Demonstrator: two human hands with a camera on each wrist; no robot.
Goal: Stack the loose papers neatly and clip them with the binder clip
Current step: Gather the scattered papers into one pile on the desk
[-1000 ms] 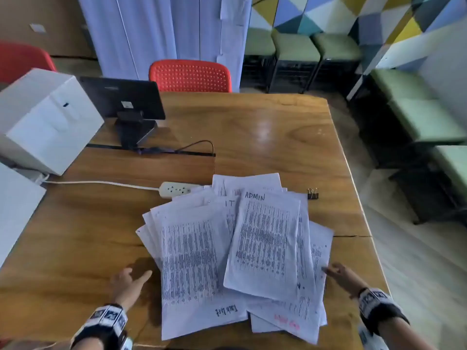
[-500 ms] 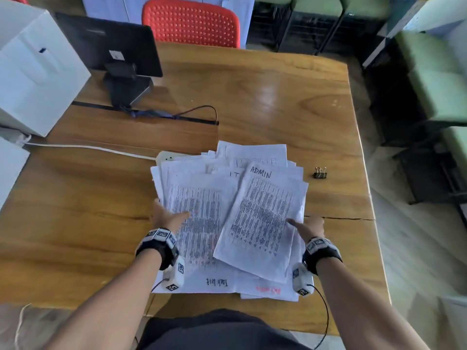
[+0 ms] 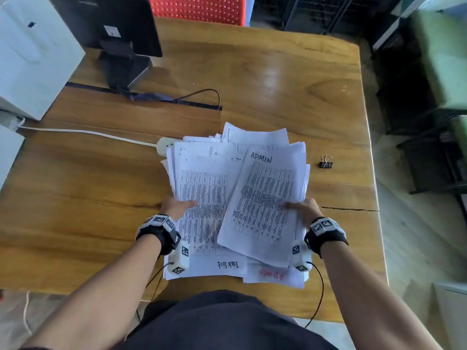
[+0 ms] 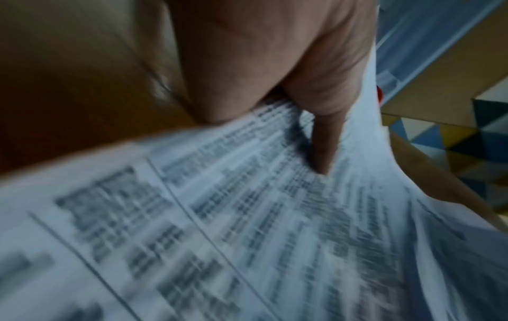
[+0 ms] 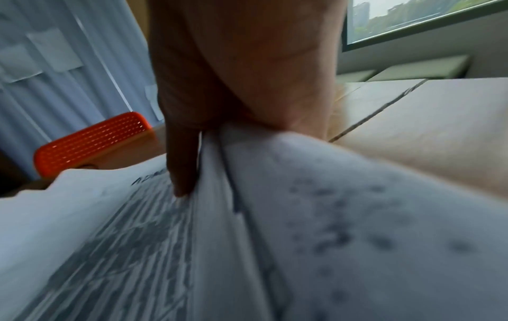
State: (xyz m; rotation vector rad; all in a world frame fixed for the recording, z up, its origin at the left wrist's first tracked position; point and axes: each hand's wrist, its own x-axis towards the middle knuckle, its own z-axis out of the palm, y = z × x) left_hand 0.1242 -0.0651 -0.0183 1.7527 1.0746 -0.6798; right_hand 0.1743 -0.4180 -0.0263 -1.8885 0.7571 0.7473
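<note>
A messy pile of printed papers (image 3: 237, 198) lies on the wooden table (image 3: 75, 185), its top sheet marked ADMIN. My left hand (image 3: 178, 205) grips the pile's left edge, thumb on top of the sheets (image 4: 274, 217). At the right edge my right hand (image 3: 302, 209) grips the pile too, thumb over the top sheet and fingers hidden under the papers (image 5: 329, 217). The small black binder clip (image 3: 326, 162) sits alone on the table, to the right of the pile and beyond my right hand.
A white power strip (image 3: 164, 145) with its cord pokes out from under the pile's far left corner. A black monitor (image 3: 111, 26) and a white box (image 3: 32, 54) stand at the back left. A red chair (image 3: 199, 8) is behind the table. The table edge is close on the right.
Both hands came in from the sides and squeezed the spread sheets into a narrower pile, which they now grip at its edges. The view tilted further down.
</note>
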